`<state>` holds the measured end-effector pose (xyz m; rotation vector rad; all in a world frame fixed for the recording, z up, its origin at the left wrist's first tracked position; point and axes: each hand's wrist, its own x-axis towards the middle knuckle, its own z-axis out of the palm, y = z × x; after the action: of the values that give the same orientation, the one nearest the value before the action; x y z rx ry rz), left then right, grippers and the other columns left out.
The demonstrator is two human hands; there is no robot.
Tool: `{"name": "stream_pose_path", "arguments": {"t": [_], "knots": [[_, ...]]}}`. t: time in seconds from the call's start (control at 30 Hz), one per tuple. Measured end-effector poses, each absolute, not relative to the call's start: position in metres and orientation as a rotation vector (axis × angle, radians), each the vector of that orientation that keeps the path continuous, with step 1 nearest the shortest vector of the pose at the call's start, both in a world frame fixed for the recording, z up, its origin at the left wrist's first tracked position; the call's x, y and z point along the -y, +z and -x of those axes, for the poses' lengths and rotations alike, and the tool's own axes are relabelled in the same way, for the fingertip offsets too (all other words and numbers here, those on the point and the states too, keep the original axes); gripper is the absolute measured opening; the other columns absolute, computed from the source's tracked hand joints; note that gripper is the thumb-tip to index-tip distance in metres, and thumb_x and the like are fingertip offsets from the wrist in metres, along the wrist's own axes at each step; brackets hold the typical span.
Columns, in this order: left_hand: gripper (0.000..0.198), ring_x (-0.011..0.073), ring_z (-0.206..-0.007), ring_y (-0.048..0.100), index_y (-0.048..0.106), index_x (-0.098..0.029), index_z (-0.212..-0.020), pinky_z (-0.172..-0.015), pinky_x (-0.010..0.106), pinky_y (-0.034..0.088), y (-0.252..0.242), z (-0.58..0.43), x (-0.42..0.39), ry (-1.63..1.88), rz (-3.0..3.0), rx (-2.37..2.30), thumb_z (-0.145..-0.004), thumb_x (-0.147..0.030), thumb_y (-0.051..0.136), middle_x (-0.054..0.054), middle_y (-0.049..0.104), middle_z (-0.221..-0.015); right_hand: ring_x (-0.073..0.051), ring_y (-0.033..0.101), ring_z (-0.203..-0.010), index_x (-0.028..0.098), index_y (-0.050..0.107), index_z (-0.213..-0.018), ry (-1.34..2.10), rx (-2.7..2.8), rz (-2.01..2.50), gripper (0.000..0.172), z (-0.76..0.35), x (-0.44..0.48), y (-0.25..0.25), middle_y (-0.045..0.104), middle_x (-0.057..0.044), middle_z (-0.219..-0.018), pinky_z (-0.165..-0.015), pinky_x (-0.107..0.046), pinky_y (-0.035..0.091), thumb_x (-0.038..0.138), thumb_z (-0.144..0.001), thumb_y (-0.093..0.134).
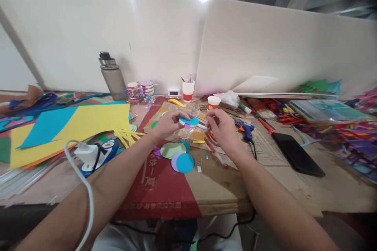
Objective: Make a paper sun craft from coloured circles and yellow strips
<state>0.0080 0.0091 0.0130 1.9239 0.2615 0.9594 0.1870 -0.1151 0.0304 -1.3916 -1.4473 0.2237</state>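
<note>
My left hand (170, 123) grips a round blue-topped piece with a white rim (189, 120) between thumb and fingers, above the cardboard. To its right, my right hand (221, 126) has its thumb and fingertips pinched together; what they hold, if anything, I cannot make out. Below the hands lie paper circles: a light green one (173, 150), a blue one (185, 163) overlapping a lilac one (174, 162), and a purple one partly covered. A red pen (217, 153) rests under my right hand.
A blue glue gun (247, 130) and a black phone (297, 153) lie right. Paper cups (188, 91) and a grey bottle (112, 78) stand at the back. Yellow sheets (94, 122) and a plugged power strip (101, 157) lie left; a white cable (88, 200) crosses my left forearm.
</note>
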Motion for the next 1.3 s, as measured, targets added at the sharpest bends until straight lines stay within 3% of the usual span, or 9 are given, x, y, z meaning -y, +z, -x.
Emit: {"name": "stream_pose_path", "arguments": {"t": [0.17, 0.5, 0.83, 1.13, 1.3], "knots": [[0.015, 0.0216, -0.107, 0.064, 0.066, -0.019, -0.083, -0.098, 0.042, 0.047, 0.013, -0.009, -0.006, 0.942, -1.947, -0.286, -0.069, -0.015, 0.068, 0.010, 0.070, -0.106, -0.019, 0.062, -0.088, 0.020, 0.062, -0.091, -0.032, 1.542, 1.425, 0.014, -0.184, 0.116, 0.032, 0.068, -0.007, -0.092, -0.079, -0.032, 0.049, 0.017, -0.084, 0.051], [0.012, 0.0212, -0.101, 0.066, 0.067, -0.020, -0.082, -0.095, 0.040, 0.048, 0.014, -0.010, -0.003, 0.998, -2.026, -0.351, -0.070, -0.022, 0.070, 0.008, 0.072, -0.099, -0.021, 0.062, -0.089, 0.020, 0.062, -0.101, -0.177, 1.722, 1.443, 0.026, -0.179, 0.113, 0.021, 0.068, -0.009, -0.099, -0.079, -0.033, 0.048, 0.009, -0.081, 0.050], [0.013, 0.0204, -0.098, 0.066, 0.068, -0.020, -0.083, -0.089, 0.036, 0.050, 0.012, -0.012, -0.007, 0.998, -2.055, -0.384, -0.070, -0.025, 0.070, 0.008, 0.072, -0.099, -0.023, 0.058, -0.095, 0.021, 0.062, -0.103, -0.245, 1.814, 1.366, 0.024, -0.178, 0.114, 0.022, 0.065, -0.010, -0.100, -0.086, -0.037, 0.046, 0.009, -0.085, 0.049], [0.014, 0.0194, -0.094, 0.067, 0.068, -0.018, -0.082, -0.087, 0.035, 0.051, 0.014, -0.012, -0.004, 0.992, -2.086, -0.399, -0.070, -0.025, 0.071, 0.008, 0.072, -0.097, -0.022, 0.059, -0.092, 0.021, 0.065, -0.096, -0.259, 1.801, 1.357, 0.016, -0.179, 0.113, 0.020, 0.067, -0.008, -0.095, -0.084, -0.037, 0.047, 0.013, -0.086, 0.054], [0.015, 0.0183, -0.095, 0.066, 0.067, -0.017, -0.084, -0.087, 0.034, 0.051, 0.016, -0.011, 0.000, 0.966, -2.090, -0.416, -0.073, -0.026, 0.069, 0.008, 0.072, -0.099, -0.024, 0.058, -0.090, 0.018, 0.065, -0.100, -0.287, 1.826, 1.328, 0.020, -0.180, 0.112, 0.017, 0.066, -0.010, -0.093, -0.082, -0.039, 0.047, 0.011, -0.086, 0.053]]}}
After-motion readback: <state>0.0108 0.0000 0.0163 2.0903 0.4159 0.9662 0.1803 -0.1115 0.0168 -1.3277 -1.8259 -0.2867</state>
